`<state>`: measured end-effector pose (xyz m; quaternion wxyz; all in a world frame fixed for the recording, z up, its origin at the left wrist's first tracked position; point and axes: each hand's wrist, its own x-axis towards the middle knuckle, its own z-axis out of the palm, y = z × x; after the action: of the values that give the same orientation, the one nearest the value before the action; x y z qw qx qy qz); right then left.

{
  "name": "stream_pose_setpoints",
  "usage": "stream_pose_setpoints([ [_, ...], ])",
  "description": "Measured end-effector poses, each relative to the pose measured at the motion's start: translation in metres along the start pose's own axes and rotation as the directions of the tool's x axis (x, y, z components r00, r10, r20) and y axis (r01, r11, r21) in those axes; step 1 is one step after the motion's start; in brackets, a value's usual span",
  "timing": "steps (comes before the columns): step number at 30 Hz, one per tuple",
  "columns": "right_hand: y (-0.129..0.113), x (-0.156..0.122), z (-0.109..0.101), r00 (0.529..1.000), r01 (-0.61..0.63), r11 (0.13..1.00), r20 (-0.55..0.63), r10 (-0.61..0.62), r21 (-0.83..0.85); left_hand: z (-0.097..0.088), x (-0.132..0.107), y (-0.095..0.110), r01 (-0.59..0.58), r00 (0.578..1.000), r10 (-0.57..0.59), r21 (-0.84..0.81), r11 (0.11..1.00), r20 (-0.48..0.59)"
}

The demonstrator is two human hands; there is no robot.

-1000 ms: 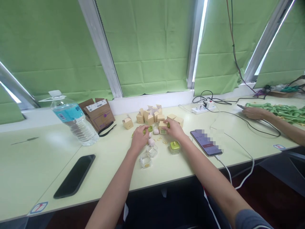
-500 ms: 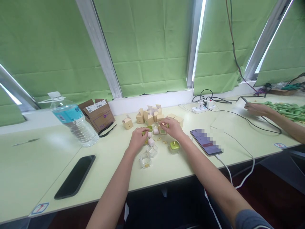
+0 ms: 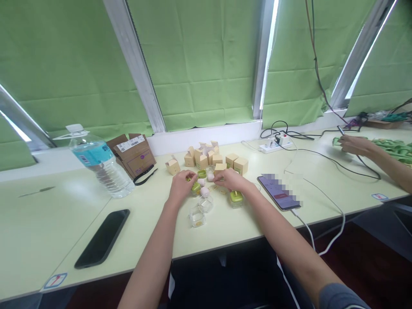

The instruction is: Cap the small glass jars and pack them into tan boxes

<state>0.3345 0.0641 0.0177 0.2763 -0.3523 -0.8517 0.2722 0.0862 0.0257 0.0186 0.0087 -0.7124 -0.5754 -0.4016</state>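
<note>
My left hand (image 3: 180,183) is curled on the pale green table (image 3: 225,223), fingers closed on a small green-lidded jar (image 3: 195,187). My right hand (image 3: 230,179) is closed in a pinch just right of it, holding something too small to name. Between the hands lie small pink balls (image 3: 204,191) and a green lid (image 3: 201,173). Clear little jars (image 3: 197,216) stand nearer me, and another green-lidded jar (image 3: 236,198) sits by my right wrist. Several small tan cardboard boxes (image 3: 209,158) cluster behind the hands.
A water bottle (image 3: 98,159) and a brown carton (image 3: 133,154) stand at left, a black phone (image 3: 102,237) lies near the front edge. A lit phone (image 3: 278,191) with a white cable lies right. Another person's hand (image 3: 354,144) works at far right, beside a power strip (image 3: 273,146).
My right hand has drawn back from the tan boxes toward me, uncovering two boxes. My left hand has come down onto a green-lidded jar. The other person's hand has moved slightly right.
</note>
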Motion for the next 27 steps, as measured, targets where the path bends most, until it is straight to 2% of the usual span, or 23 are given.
stream_pose_setpoints([
  [3, -0.002, -0.001, 0.000, 1.000, -0.002, 1.000, 0.003, 0.002, -0.015, -0.004, -0.001, -0.003, -0.009, 0.997, 0.004, 0.072, 0.997, 0.072],
  [6, -0.007, -0.001, -0.001, 1.000, -0.006, 1.000, -0.011, 0.006, 0.002, -0.006, -0.001, -0.008, -0.019, 0.985, 0.006, 0.073, 0.997, 0.175],
  [10, -0.012, -0.001, -0.002, 0.998, 0.016, 1.000, -0.063, -0.016, 0.007, -0.006, 0.001, -0.011, -0.014, 0.980, 0.007, 0.032, 0.999, 0.197],
  [15, -0.011, 0.000, -0.002, 0.995, 0.014, 1.000, -0.097, -0.011, 0.028, -0.008, 0.003, -0.008, -0.013, 0.987, 0.019, -0.043, 0.999, 0.161],
  [18, -0.009, 0.001, -0.002, 0.994, -0.004, 0.998, -0.105, 0.009, 0.056, -0.011, 0.003, -0.004, 0.001, 0.995, 0.007, -0.081, 0.997, 0.104],
  [24, -0.010, 0.001, -0.001, 0.991, 0.005, 0.997, -0.131, 0.006, 0.083, -0.010, 0.003, 0.008, 0.102, 0.991, -0.124, -0.290, 0.952, -0.057],
  [27, -0.012, 0.002, 0.000, 0.995, 0.041, 0.988, -0.099, -0.026, 0.147, -0.006, 0.003, 0.015, 0.148, 0.981, -0.187, -0.422, 0.895, -0.053],
])
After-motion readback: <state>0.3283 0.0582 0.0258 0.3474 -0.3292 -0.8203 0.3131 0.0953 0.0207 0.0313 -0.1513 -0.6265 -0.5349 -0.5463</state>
